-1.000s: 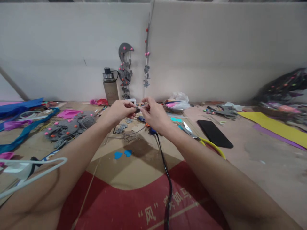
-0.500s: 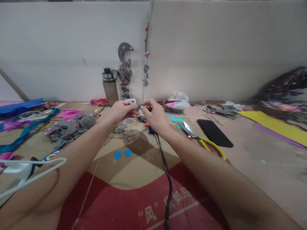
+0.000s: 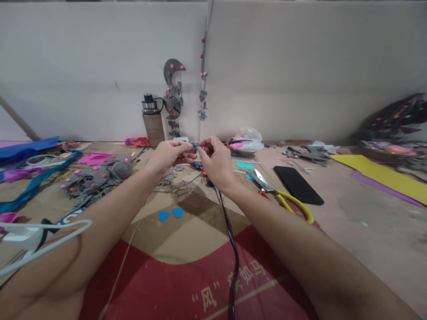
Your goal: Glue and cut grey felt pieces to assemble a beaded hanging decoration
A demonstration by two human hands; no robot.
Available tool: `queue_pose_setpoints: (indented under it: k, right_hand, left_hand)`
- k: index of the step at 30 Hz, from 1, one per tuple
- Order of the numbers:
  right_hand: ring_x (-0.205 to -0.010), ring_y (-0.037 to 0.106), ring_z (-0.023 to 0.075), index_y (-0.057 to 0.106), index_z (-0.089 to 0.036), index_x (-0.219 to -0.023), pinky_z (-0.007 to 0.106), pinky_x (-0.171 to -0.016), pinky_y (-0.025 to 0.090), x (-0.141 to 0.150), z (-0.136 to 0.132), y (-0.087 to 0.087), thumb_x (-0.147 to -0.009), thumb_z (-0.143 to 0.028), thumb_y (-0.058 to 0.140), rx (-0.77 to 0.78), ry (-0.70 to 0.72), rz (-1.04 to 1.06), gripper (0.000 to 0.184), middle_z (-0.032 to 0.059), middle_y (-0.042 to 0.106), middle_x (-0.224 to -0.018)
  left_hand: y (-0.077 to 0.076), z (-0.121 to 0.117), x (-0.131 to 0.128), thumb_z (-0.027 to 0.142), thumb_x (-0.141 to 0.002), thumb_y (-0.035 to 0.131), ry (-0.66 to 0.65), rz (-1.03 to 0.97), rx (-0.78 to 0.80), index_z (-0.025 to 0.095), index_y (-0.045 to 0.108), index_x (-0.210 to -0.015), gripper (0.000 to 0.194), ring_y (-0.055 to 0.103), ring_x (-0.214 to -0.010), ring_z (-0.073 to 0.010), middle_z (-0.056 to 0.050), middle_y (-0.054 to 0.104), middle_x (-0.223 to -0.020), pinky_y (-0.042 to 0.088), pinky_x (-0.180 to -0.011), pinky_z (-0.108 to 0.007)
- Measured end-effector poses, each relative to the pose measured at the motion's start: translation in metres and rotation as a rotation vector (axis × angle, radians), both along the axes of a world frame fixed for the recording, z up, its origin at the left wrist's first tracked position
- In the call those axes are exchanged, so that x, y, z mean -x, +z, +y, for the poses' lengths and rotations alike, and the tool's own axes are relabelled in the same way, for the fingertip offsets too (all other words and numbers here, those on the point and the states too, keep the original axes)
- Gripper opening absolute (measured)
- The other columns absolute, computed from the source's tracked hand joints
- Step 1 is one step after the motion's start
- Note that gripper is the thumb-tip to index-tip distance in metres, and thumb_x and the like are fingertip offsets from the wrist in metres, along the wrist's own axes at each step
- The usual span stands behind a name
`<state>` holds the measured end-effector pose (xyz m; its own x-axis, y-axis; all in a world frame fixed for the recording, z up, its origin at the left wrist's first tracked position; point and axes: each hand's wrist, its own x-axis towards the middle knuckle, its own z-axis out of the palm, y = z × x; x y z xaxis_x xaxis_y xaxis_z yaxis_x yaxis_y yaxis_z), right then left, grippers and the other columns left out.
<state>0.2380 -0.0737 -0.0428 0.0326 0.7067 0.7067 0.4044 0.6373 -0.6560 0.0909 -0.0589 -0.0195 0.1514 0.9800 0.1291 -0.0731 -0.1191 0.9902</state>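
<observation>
Both hands meet in front of me over the cardboard. My left hand (image 3: 168,158) and my right hand (image 3: 218,162) pinch a small blue-grey piece (image 3: 195,146) between the fingertips; its shape is mostly hidden. Below them lie grey felt flower shapes (image 3: 167,178) and a tangle of grey cord (image 3: 180,189). Partly under my right hand is a dark blue tool end with a black cable (image 3: 229,226) running toward me. Two blue heart cutouts (image 3: 163,216) rest nearer to me on the cardboard.
Yellow-handled scissors (image 3: 276,191) and a black phone (image 3: 298,184) lie to the right. Grey felt pieces with pink pompoms (image 3: 100,175) are heaped at left, near a white looped cable (image 3: 76,226). A bottle (image 3: 154,122) stands by the wall, beside a hanging felt moon ornament (image 3: 173,89).
The fingers have shifted slightly, and more blue shows on the small piece between them. My right hand has moved a little to the right. The things on the table lie as before.
</observation>
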Motion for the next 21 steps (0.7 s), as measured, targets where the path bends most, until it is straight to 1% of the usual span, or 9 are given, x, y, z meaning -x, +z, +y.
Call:
queue_pose_setpoints:
  k: [4, 10, 18, 21]
  right_hand:
    - [-0.068, 0.049, 0.0126, 0.054, -0.019, -0.081, 0.027, -0.067, 0.039, 0.0009, 0.0014, -0.0027, -0.079, -0.023, 0.051, -0.006, 0.011, -0.019, 0.005, 0.0013, 0.058, -0.075]
    - [-0.070, 0.050, 0.0131, 0.055, -0.019, -0.082, 0.027, -0.069, 0.040, 0.0001, 0.0014, -0.0020, -0.080, -0.026, 0.051, 0.049, 0.006, -0.018, 0.009, 0.0022, 0.059, -0.078]
    - [-0.061, 0.046, 0.0106, 0.054, -0.018, -0.076, 0.025, -0.062, 0.038, 0.0020, -0.0010, 0.0033, -0.078, -0.030, 0.052, 0.122, 0.022, 0.101, 0.012, -0.0018, 0.055, -0.067]
    - [-0.060, 0.045, 0.0100, 0.054, -0.018, -0.074, 0.024, -0.060, 0.037, 0.0020, 0.0019, 0.0030, -0.077, -0.030, 0.054, 0.185, 0.046, 0.175, 0.012, -0.0029, 0.052, -0.065]
  left_hand:
    - [0.0009, -0.0006, -0.0011, 0.022, -0.071, 0.070, 0.024, -0.011, -0.004, 0.010, 0.064, -0.071, 0.013, 0.064, -0.059, -0.0112, -0.006, 0.067, -0.064, 0.053, -0.058, -0.021]
    - [0.0007, -0.0010, -0.0016, 0.027, -0.069, 0.071, 0.021, -0.012, -0.008, 0.011, 0.063, -0.072, 0.018, 0.064, -0.059, -0.0116, -0.006, 0.066, -0.065, 0.050, -0.055, -0.020]
    - [0.0004, -0.0040, -0.0046, 0.028, -0.066, 0.073, -0.026, -0.048, -0.044, 0.010, 0.063, -0.074, 0.021, 0.063, -0.061, -0.0113, -0.004, 0.065, -0.068, 0.047, -0.052, -0.019]
    - [-0.0009, -0.0048, -0.0068, 0.026, -0.065, 0.074, -0.046, -0.065, -0.072, 0.010, 0.065, -0.075, 0.021, 0.063, -0.062, -0.0109, -0.004, 0.065, -0.069, 0.046, -0.052, -0.018]
